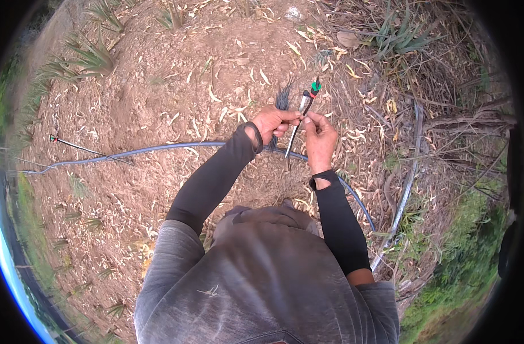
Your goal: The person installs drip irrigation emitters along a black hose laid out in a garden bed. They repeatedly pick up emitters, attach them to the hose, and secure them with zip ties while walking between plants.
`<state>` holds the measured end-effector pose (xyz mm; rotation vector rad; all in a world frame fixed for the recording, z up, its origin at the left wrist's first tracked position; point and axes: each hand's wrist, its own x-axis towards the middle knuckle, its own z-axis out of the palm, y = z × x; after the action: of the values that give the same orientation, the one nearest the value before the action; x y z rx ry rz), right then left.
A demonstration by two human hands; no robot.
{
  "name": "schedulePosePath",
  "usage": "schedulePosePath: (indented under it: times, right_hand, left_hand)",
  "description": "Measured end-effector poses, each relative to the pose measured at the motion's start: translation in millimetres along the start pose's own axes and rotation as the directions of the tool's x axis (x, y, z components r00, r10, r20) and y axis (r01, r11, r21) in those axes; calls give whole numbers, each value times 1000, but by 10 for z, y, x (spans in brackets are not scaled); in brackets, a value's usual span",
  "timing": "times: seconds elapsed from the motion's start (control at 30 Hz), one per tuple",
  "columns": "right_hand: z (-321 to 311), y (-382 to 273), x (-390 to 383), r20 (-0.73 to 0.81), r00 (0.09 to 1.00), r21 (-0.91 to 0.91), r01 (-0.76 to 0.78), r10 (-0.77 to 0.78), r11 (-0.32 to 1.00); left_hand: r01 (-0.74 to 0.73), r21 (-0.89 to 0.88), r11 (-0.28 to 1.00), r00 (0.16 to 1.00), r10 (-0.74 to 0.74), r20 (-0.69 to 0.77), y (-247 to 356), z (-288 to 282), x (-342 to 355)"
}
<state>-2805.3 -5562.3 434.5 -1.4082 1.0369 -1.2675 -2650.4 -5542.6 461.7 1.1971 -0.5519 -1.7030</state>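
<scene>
My left hand [269, 124] is closed around a bundle of thin dark wires [283, 98], whose ends stick out above and below the fingers. Its thumb and forefinger reach the shaft of a small sprinkler stake with a green and red head [315, 87]. My right hand [321, 140] pinches the same shaft from the other side, its fingertips almost touching those of the left. A pale, pointed rod [293, 137] runs alongside the dark shaft and slants down toward me. What lies exactly between the fingertips is too small to make out.
A blue-grey hose [176, 145] curves across the dry, leaf-strewn soil below my hands. Another stake with a red and green head [54, 138] lies at the left. Spiky plants [93, 59] grow at far left; a pale pipe [412, 172] and dry brush are on the right.
</scene>
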Motion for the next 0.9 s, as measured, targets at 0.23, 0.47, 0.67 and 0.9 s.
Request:
schedulePosePath:
  times: [0.23, 0.47, 0.67, 0.9]
  right_hand:
    - [-47, -52, -13, 88, 996, -137, 25, -13, 990]
    - [-22, -35, -22, 124, 992, -104, 44, -31, 994]
    - [-84, -33, 33, 173, 980, -34, -96, 100, 995]
    - [-268, -154, 214, 366, 895, 1, -274, 255, 962]
  left_hand:
    - [37, -221, 975, 997, -23, 69, -136, -6, 97]
    - [26, -220, 975, 996, -5, 94, -192, -11, 119]
    - [-83, -205, 975, 994, 96, 55, -230, 42, 52]
    - [-234, -126, 964, 971, 225, -80, -219, 172, 39]
